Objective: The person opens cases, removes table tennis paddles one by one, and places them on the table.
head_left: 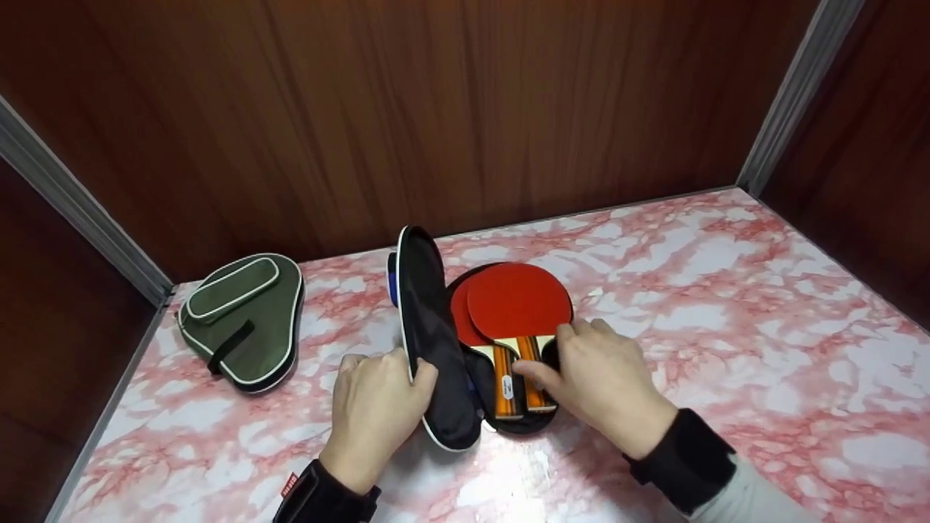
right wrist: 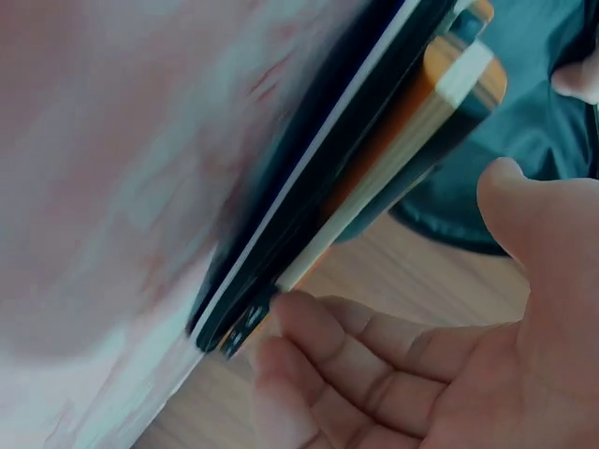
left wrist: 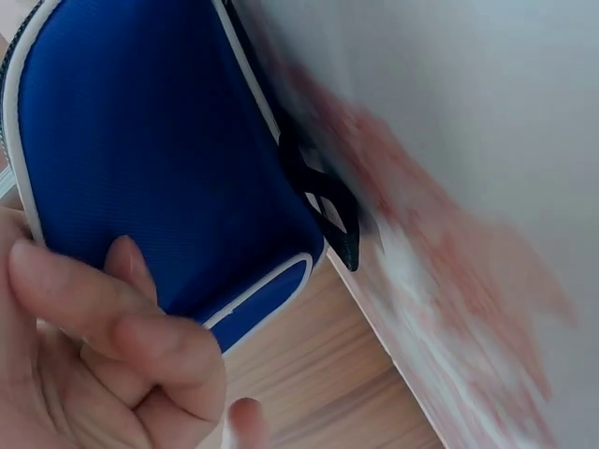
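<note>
My left hand (head_left: 378,407) grips the raised lid (head_left: 430,327) of a table tennis bat case, thumb on the black lining and fingers behind. The left wrist view shows the lid's blue outside (left wrist: 159,150) with white piping. In the case's other half lie two overlapping red bats, the upper bat (head_left: 519,299) partly covering the lower bat (head_left: 461,319). Their wooden handles point towards me. My right hand (head_left: 607,374) is at the right rim, thumb over the upper bat's handle in the head view. In the right wrist view the fingertips (right wrist: 299,323) meet the bat's edge, thumb apart.
A green bat case (head_left: 272,349) with white piping and a black strap lies closed at the back left. The pink-and-white marbled table (head_left: 726,305) meets brown wood-look panels (head_left: 465,131) at the back and sides.
</note>
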A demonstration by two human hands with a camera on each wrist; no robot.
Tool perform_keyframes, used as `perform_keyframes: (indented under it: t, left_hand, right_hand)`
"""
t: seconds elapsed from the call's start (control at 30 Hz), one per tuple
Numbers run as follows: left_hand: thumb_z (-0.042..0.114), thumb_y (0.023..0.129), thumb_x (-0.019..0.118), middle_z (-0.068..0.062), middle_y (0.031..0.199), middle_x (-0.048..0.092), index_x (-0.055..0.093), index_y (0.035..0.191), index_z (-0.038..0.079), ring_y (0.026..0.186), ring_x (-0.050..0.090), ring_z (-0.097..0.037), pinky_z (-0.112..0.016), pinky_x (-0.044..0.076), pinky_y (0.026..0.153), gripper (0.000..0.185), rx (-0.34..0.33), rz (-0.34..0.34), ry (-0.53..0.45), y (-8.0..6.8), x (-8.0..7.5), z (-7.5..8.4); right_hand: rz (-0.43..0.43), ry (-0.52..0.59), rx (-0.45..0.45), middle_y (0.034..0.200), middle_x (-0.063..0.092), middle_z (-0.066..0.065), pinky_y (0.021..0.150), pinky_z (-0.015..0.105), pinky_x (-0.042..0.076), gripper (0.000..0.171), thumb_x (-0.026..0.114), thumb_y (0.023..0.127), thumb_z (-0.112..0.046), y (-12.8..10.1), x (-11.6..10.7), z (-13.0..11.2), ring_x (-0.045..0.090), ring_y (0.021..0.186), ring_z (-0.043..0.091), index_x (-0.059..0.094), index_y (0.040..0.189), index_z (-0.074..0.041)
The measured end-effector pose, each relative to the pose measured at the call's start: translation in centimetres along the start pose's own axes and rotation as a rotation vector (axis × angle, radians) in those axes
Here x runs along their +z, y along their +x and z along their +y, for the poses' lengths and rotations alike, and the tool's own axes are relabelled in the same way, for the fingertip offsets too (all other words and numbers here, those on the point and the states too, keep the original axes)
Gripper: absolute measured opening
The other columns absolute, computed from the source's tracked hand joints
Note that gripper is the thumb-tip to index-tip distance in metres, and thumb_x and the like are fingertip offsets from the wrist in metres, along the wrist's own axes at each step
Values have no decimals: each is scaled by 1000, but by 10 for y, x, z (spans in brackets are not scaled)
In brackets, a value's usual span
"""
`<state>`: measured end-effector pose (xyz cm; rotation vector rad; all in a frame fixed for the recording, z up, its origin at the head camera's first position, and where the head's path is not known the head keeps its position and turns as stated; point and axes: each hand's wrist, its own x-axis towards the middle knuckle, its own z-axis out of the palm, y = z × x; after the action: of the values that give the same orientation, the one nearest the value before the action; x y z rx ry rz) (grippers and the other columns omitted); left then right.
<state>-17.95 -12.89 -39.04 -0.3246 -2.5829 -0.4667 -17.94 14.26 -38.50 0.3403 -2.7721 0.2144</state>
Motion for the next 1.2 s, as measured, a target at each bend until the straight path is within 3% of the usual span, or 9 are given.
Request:
perform_keyframes:
  t: [0.1,0.23,0.4,0.57,0.7,0.83,1.2]
  left_hand:
    - [24,95,69,-10,57,60,52,59,13,59,65,-42,-53,48,65,41,-18,-21,4,0,0,0]
    - [26,95,69,-9,58,58,52,59,14,56,65,-40,-53,45,51,42,-42,-48,4,-1,0,0]
    - [29,96,69,-10,60,59,55,62,13,56,65,-39,-54,45,49,41,-51,-59,11,-3,1,-2]
    - [30,98,68,-9,61,59,55,63,13,56,64,-37,-54,45,50,42,-61,-75,1,-3,0,-1]
    - [29,99,68,-7,59,57,53,62,15,55,64,-35,-52,45,49,42,-53,-84,-3,-1,0,3]
    - [28,98,69,-7,58,57,52,61,15,53,64,-35,-51,44,48,42,-51,-90,-6,-2,1,4]
    - [28,98,68,-3,54,53,53,62,14,51,62,-34,-50,43,47,41,-32,-91,-29,-4,3,4]
  right_hand:
    - [-49,2,2,89,66,14,72,56,61,77,74,94,-73,-1,4,-6,69,86,37,71,104,3]
    - [-80,29,1,85,63,10,72,53,60,73,77,92,-72,-4,11,-9,70,81,34,70,100,0]
    - [-122,31,-6,86,63,9,70,52,61,67,79,94,-66,-4,12,-9,71,79,31,72,101,1]
    - [-130,11,-10,95,68,16,71,56,61,56,81,96,-48,-5,13,-6,73,84,36,72,106,6]
    - [-94,21,8,87,65,13,64,56,59,42,80,94,-38,-5,15,-3,71,75,35,69,94,2]
    - [-70,15,19,78,60,11,59,55,57,39,80,93,-35,-5,17,-1,68,67,34,64,85,0]
    - [-57,42,-22,66,56,8,55,53,55,30,80,95,-23,-6,16,7,65,58,33,61,87,-2]
